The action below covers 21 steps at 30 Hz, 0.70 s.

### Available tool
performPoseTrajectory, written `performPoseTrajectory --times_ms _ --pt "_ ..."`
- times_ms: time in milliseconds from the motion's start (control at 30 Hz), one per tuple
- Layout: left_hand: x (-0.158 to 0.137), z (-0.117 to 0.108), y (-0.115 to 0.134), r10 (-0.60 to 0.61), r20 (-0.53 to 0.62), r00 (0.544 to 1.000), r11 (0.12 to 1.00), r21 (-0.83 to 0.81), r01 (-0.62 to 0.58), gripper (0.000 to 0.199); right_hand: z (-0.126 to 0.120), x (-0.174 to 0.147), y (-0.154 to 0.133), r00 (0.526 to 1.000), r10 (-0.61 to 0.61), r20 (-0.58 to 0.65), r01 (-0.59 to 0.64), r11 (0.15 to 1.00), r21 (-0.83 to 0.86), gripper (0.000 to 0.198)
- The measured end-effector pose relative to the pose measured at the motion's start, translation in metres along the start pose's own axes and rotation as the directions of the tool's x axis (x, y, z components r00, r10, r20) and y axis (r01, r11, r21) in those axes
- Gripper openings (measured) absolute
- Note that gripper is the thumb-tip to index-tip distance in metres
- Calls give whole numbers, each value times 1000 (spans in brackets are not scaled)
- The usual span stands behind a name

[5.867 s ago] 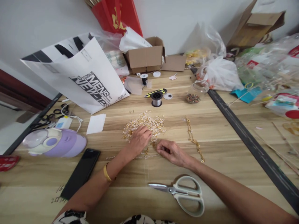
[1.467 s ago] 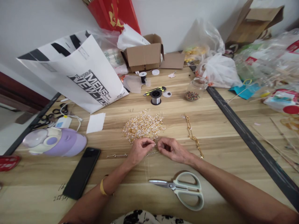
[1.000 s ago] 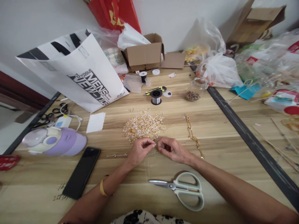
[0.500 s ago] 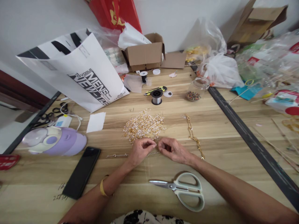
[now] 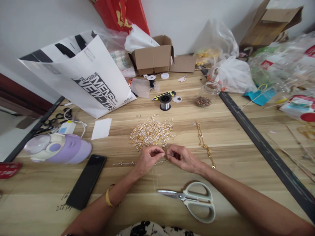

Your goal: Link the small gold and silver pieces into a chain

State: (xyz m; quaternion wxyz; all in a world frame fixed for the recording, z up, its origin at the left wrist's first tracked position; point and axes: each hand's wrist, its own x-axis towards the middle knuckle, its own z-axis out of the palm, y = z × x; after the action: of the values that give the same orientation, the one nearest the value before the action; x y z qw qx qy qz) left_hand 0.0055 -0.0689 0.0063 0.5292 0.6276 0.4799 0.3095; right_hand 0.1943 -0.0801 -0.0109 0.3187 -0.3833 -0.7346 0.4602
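My left hand (image 5: pixel 150 158) and my right hand (image 5: pixel 182 158) meet fingertip to fingertip, each closed in a pinch. Whatever they pinch is too small to make out. Just beyond them is a heap of small gold and silver jewelry pieces (image 5: pixel 150 131). A thin silver chain (image 5: pixel 124 163) lies on the table and passes behind my left hand. To the right of my right hand rests a gold chain (image 5: pixel 202 141). Scissors with pale green handles (image 5: pixel 188 196) lie nearer to me, blades slightly apart and pointing left. Thin clear thread lines hang near the left hand.
Behind the heap stand a wire spool (image 5: pixel 165 103), a yellow cutter knife (image 5: pixel 158 95) and a glass jar of beads (image 5: pixel 204 96). On the left are a phone (image 5: pixel 86 182), a purple bottle (image 5: pixel 70 149) and a white paper bag (image 5: pixel 91 72). Plastic bags (image 5: pixel 233 72) crowd the right.
Both hands stay in nearly the same place, still pinched together. Only a slight shift of the fingertips shows; the things on the table have not moved.
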Motion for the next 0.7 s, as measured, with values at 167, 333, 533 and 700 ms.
performPoseTrajectory --times_ms 167,333,533,700 --pt "0 0 0 -1 16 1000 1000 -5 1 8 1 0 1 1000 -5 -1 5 1000 -5 7" --pt "0 0 1 59 33 998 997 56 -61 8 1 0 0 1000 -13 -4 13 1000 2 9" --pt "-1 -2 4 151 55 987 983 101 -156 9 0 0 -2 999 51 -8 -50 993 110 16" --pt "-2 -1 4 183 49 982 978 92 -186 9 1 0 0 996 83 -15 -79 984 163 17"
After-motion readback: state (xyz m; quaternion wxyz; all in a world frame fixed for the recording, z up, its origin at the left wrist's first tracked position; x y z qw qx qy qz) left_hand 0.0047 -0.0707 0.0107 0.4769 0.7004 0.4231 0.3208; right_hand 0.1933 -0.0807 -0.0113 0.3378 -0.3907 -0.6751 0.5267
